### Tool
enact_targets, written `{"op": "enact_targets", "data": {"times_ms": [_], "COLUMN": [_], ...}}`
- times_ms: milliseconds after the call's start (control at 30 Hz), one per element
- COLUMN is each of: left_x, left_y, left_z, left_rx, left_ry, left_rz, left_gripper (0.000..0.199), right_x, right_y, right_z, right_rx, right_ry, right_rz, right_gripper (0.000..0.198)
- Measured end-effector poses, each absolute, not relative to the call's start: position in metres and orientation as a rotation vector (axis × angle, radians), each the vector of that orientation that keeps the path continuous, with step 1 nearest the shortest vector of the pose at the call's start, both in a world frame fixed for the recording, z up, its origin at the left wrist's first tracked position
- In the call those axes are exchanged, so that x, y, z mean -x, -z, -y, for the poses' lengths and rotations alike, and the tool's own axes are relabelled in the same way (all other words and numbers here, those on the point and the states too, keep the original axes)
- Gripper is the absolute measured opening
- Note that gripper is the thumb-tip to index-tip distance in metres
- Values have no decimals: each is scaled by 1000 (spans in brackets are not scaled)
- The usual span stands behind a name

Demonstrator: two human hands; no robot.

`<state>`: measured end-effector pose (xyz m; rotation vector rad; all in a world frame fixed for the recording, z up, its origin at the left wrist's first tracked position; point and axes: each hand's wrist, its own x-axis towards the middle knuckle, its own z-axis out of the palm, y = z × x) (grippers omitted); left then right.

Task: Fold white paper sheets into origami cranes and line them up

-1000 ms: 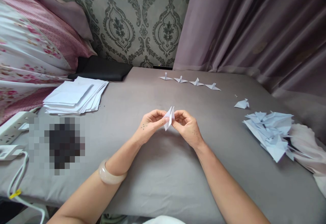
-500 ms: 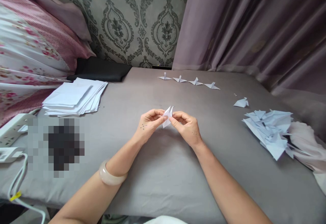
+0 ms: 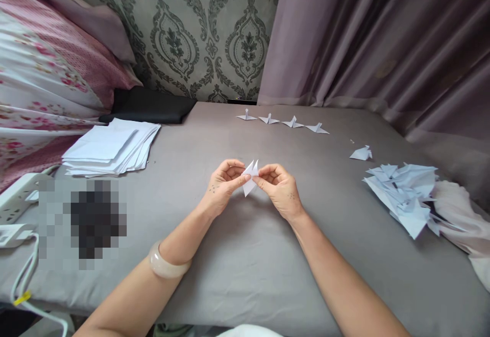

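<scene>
A small white folded paper (image 3: 250, 186) is held between my two hands above the middle of the table, its two narrow points upward and one point down. My left hand (image 3: 225, 186) pinches its left side between thumb and fingers. On the right side, my right hand (image 3: 280, 189) grips it the same way, thumb facing me. Both thumbs meet near the middle of the paper. Farther back stand several folded paper cranes in a row, one of them a paper crane (image 3: 293, 122) with spread wings.
On the right lie a pile of folded papers (image 3: 406, 189), a lone folded paper bird (image 3: 362, 153) and a pale cloth (image 3: 455, 209). At left are a stack of white paper sheets (image 3: 111, 148), a black folded item (image 3: 149, 106), a power strip (image 3: 17, 194) and a blurred dark patch (image 3: 97, 219).
The folded paper has tilted slightly, and its lower point now shows more below my thumbs. Both hands keep their pinch in nearly the same place; the view has shifted slightly.
</scene>
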<state>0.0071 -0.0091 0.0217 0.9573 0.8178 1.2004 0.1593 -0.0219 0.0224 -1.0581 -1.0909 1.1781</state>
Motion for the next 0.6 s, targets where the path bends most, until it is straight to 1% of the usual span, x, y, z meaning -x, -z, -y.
{"op": "enact_targets", "data": {"times_ms": [67, 167, 267, 400, 500, 600], "left_x": [-6, -5, -4, -5, -4, -2], "left_y": [-22, -24, -26, -30, -30, -30], "left_z": [9, 10, 12, 14, 13, 13], "left_rx": [-979, -1040, -1079, -1089, -1080, -1084], "left_ry": [-1138, -1035, -993, -942, -920, -904], "left_rz": [-828, -873, -931, -964, -979, -983], "left_gripper": [32, 23, 22, 23, 24, 24], "right_x": [-160, -161, -163, -163, -162, -162], "right_y": [-23, -24, -24, -25, -25, -26], "right_z": [21, 22, 22, 23, 24, 24], "right_rx": [1032, 1031, 1052, 1077, 1073, 1099], "right_ry": [-1191, -1214, -1229, -1212, -1206, -1275], "right_rz": [1074, 1083, 1138, 1159, 1118, 1115], "right_gripper": [29, 31, 28, 17, 20, 22]}}
